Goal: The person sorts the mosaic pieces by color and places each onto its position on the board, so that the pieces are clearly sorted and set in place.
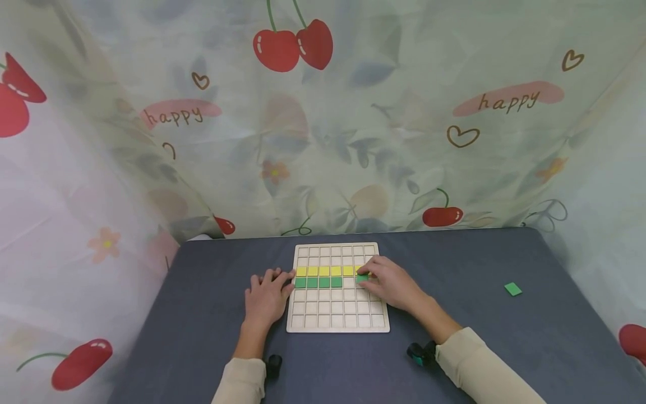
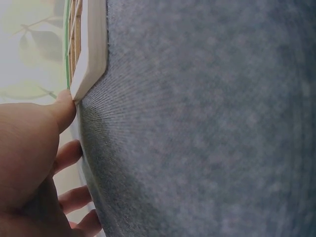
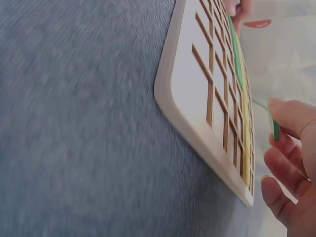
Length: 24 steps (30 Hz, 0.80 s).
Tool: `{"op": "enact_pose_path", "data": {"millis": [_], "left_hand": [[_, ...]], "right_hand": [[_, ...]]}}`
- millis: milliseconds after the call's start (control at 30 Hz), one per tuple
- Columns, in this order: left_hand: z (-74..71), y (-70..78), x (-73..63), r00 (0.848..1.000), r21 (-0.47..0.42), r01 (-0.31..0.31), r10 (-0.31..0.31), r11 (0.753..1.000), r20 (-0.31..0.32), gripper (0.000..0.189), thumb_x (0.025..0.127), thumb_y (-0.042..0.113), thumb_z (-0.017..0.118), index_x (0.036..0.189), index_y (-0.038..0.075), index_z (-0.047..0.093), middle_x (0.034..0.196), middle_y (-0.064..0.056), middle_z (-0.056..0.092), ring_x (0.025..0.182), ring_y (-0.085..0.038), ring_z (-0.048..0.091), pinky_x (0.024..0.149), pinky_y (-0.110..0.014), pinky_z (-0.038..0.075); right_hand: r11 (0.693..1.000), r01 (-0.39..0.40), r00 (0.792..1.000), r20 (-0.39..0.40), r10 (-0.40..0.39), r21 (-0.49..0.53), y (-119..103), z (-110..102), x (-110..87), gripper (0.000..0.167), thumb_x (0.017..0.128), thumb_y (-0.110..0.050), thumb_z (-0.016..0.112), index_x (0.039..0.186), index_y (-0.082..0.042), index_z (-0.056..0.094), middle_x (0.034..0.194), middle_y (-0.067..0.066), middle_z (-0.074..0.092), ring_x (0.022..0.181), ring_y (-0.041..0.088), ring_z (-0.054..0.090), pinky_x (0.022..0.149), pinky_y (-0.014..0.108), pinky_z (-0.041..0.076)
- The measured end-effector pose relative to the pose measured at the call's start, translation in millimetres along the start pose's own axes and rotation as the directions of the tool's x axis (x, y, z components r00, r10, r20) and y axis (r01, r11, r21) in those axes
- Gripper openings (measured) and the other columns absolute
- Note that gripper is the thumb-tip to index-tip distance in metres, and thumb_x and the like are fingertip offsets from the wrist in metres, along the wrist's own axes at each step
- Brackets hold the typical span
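Observation:
A light wooden grid board [image 1: 338, 321] lies on the dark cloth. Across it run a row of yellow square tiles [image 1: 324, 271] and, just below, several green square tiles [image 1: 319, 282] from the left side. My right hand [image 1: 391, 280] pinches a green tile [image 3: 275, 129] between thumb and finger, held above the board's right part near the end of the green row. At the board's left edge rests my left hand [image 1: 264, 300], its thumb [image 2: 64, 111] touching the rim and its other fingers spread loosely on the cloth.
One loose green tile [image 1: 513, 289] lies on the dark tablecloth [image 1: 454, 269] far to the right. A printed curtain [image 1: 323, 140] closes off the back and sides. Dark wrist devices [image 1: 423, 353] sit near the sleeves.

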State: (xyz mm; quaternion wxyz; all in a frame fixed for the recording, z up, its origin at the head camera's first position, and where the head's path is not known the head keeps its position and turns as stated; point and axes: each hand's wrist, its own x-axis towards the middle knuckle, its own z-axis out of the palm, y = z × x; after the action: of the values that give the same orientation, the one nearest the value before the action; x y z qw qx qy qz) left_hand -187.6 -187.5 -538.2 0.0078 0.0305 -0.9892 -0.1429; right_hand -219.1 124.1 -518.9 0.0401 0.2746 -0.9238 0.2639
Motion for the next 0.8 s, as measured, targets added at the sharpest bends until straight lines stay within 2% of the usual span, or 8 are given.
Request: {"op": "enact_pose_path", "data": {"millis": [267, 500, 800], "left_hand": [[-0.2, -0.1, 0.8, 1.000, -0.009, 0.007, -0.007, 1.000, 0.016, 0.043, 0.104, 0.045, 0.055, 0.145, 0.036, 0.057, 0.148, -0.010, 0.051, 0.129, -0.043, 0.041, 0.098, -0.065, 0.041], [-1.6, 0.9, 1.1, 1.000, -0.014, 0.001, -0.001, 1.000, 0.015, 0.043, 0.104, 0.045, 0.055, 0.146, 0.037, 0.056, 0.149, -0.010, 0.051, 0.129, -0.043, 0.041, 0.098, -0.065, 0.040], [-0.6, -0.8, 1.1, 1.000, -0.022, 0.000, 0.001, 1.000, 0.013, 0.044, 0.104, 0.044, 0.056, 0.146, 0.036, 0.056, 0.149, -0.009, 0.050, 0.129, -0.043, 0.040, 0.099, -0.065, 0.040]], "right_hand": [[0.999, -0.051, 0.998, 0.032, 0.051, -0.012, -11, 11, 8.5, 0.018, 0.090, -0.031, 0.080, 0.106, -0.021, 0.076, 0.103, -0.008, 0.067, 0.082, 0.005, 0.054, 0.078, 0.027, 0.050], [1.000, -0.016, 0.999, 0.038, 0.017, -0.022, -19, 16, 13.0, 0.015, 0.090, -0.030, 0.079, 0.103, -0.022, 0.075, 0.103, -0.007, 0.069, 0.085, 0.007, 0.060, 0.078, 0.030, 0.053], [0.998, -0.020, 0.998, 0.059, 0.024, -0.058, -22, 21, 12.7, 0.012, 0.089, -0.031, 0.080, 0.098, -0.022, 0.079, 0.101, -0.008, 0.070, 0.092, 0.012, 0.065, 0.079, 0.032, 0.055]]}}
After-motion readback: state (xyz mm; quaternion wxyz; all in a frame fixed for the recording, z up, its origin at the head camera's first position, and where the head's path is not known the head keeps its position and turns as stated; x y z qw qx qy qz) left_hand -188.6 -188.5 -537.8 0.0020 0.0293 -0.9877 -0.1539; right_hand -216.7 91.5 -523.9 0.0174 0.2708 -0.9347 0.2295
